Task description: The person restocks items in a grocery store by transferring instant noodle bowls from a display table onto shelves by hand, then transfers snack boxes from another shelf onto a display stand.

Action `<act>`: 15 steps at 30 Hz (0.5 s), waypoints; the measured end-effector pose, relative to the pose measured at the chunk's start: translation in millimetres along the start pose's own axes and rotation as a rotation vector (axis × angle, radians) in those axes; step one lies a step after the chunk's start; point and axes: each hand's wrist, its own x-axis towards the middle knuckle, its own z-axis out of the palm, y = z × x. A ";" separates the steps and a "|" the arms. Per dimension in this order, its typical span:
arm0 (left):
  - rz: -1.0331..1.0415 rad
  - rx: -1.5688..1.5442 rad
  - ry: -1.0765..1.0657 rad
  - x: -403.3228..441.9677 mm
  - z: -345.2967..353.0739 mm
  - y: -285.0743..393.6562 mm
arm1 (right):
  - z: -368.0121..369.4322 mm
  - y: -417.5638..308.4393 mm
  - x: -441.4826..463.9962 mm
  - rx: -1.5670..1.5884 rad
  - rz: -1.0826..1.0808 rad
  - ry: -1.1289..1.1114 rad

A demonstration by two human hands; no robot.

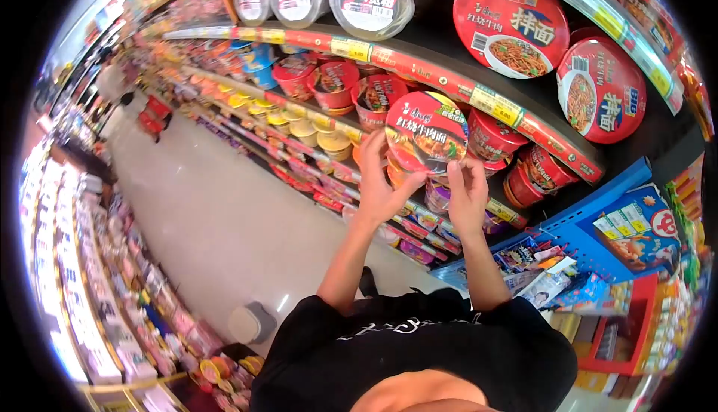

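Both of my hands hold a red instant noodle cup (428, 129) in front of a supermarket shelf, its printed lid facing me. My left hand (381, 176) grips the left side, thumb stretched along the lower edge. At the lower right edge, my right hand (467, 188) has its fingertips against the lid's rim. Behind the cup, similar red noodle cups (380, 96) stand on the shelf to the left, and more red cups (493, 137) are to the right.
Above are clear-lidded tubs (372, 2) and large red noodle bowls (511, 25). A blue display rack (568, 225) juts out at the right. The aisle floor (202, 210) runs left, with a round grey stool (250, 324) and a person in red (152, 115) farther down.
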 end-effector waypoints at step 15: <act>-0.145 0.050 -0.204 99.5 31.3 -50.3 | 21.6 40.2 15.1 -0.124 -0.120 0.142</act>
